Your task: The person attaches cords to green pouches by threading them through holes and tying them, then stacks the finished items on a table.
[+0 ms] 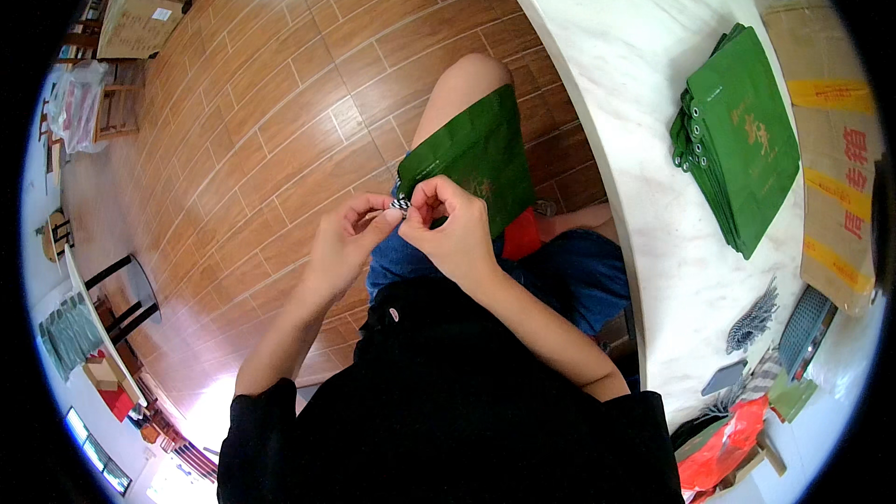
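- Near the centre, the left hand (350, 233) pinches a small bunch of black-and-white striped cord (400, 206) between thumb and fingertips.
- Just right of it, the right hand (452, 227) also pinches at the cord, thumb against fingers; exactly which strand it grips is too small to tell.
- The green bag (471, 154) lies tilted across the person's lap at the centre, its left corner right by the fingertips.
- A red item (522, 234) shows beneath the bag's lower right edge.
- At the upper right, a stack of green bags (751, 140) with metal eyelets rests on a white marble table (583, 0); more patterned cords (752, 319) lie lower down.
- A likely risk: the cord is short and bunched, so a loosened pinch could let it slip or come undone.
- The bag seems propped mainly by the legs; a shifted knee or sharp tug could slide it floorward.
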`<state>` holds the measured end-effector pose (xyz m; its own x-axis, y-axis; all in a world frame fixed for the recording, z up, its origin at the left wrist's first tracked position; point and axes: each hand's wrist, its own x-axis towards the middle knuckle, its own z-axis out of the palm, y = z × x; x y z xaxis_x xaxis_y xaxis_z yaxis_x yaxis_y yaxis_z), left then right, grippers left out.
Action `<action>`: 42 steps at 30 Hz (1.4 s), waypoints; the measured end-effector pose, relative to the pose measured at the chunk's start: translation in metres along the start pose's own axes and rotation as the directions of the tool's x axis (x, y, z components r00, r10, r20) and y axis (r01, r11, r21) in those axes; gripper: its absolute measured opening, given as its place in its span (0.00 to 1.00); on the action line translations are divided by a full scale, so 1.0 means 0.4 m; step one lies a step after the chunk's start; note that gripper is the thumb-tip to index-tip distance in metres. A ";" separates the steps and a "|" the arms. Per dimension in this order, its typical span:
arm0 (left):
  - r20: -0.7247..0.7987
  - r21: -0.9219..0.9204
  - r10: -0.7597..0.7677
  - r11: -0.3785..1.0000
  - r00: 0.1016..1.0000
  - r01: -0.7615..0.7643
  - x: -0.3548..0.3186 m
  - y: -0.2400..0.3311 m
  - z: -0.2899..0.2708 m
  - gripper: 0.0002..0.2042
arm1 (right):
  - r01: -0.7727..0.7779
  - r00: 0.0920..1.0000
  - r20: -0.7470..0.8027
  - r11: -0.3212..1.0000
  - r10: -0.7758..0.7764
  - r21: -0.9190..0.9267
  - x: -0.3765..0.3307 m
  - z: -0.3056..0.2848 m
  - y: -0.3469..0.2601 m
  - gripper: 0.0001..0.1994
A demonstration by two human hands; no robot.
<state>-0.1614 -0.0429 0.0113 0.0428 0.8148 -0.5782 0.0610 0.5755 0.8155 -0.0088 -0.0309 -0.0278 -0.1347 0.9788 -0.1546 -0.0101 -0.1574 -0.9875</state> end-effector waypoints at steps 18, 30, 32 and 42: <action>0.173 -0.315 -0.202 0.916 0.964 0.248 0.056 -0.048 -0.012 0.09 | 0.491 0.844 0.035 0.744 -0.535 -0.453 0.007 -0.024 0.014 0.13; -0.089 -0.390 -0.116 0.918 0.989 0.072 0.057 -0.093 0.063 0.07 | -0.197 0.980 -0.047 0.947 0.192 -0.254 0.015 -0.003 0.005 0.08; -0.117 -0.388 -0.119 0.919 0.986 0.065 0.064 -0.113 0.067 0.08 | -0.232 0.971 -0.080 0.970 0.225 -0.078 0.012 -0.001 0.009 0.07; -0.155 -0.366 -0.133 0.928 0.979 0.068 0.076 -0.116 0.067 0.09 | -0.332 0.926 0.169 0.941 0.339 -0.066 0.019 -0.035 0.019 0.13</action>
<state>-0.1363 -0.0466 -0.0448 -0.1206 0.7320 -0.6705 -0.3050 0.6154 0.7268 0.0039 -0.0229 -0.0368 -0.2955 0.8304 -0.4723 0.1006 -0.4646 -0.8798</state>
